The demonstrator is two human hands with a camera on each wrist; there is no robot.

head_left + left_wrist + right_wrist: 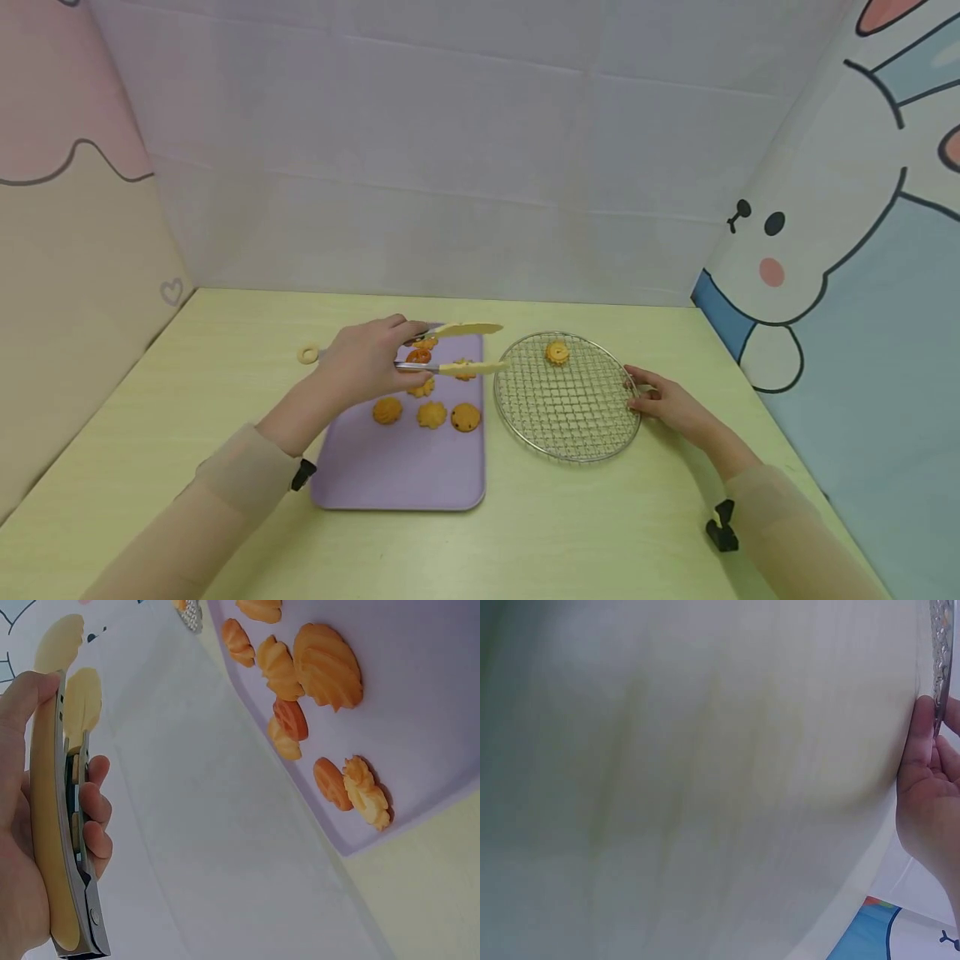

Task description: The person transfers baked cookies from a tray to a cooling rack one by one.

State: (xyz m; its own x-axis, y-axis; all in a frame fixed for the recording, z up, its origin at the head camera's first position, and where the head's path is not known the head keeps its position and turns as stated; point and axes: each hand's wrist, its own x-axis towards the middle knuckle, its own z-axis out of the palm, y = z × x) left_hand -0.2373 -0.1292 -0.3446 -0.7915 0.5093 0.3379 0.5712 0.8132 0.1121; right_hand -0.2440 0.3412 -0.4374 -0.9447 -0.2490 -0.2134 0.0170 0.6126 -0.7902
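My left hand (pixel 366 365) holds a pair of food tongs (pixel 51 825) with pale yellow tips and a metal body. The two tips stand apart with nothing between them, above the right edge of a lilac tray (pixel 401 475). Several cookies lie on the tray, among them a swirled one (pixel 387 410), a flower-shaped one (pixel 431 414) and a round dotted one (pixel 465 417). To the tray's right is a round wire rack (pixel 573 408) bearing one ring-shaped cookie (pixel 557 353) near its far rim. My right hand (pixel 671 407) pinches the rack's right rim between thumb and fingers.
The pale yellow table (pixel 540 533) carries the tray and rack side by side. A white sheet (pixel 442 167) rises along the back edge, and printed panels stand at left and right, the right one showing a rabbit (pixel 795 250).
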